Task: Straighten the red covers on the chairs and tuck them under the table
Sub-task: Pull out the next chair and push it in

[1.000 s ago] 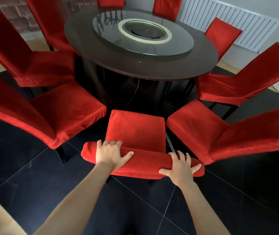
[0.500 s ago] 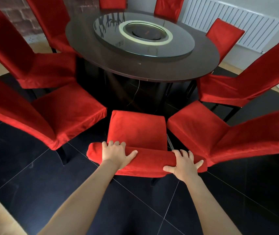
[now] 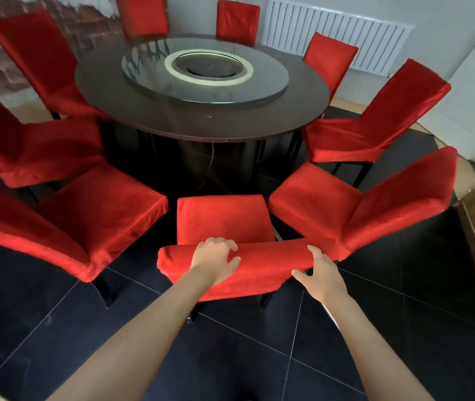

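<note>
- Left hand (image 3: 216,263) fingers curl over the top of the chair back (image 3: 262,256), thumb hooked on the near face, gripping the red cover (image 3: 242,280); that grip is unchanged.
- Right hand (image 3: 321,273) has slid to the back's right corner, fingers spread loosely, thumb pointing inward, more steadying than clamping.
- The chair has rolled a touch nearer the table (image 3: 201,123), so the push looks underway.
- Its seat (image 3: 221,218) still sits clear of the tabletop edge, wedged between the neighbouring chairs; the cover looks smooth, hem hanging fairly even.
</note>
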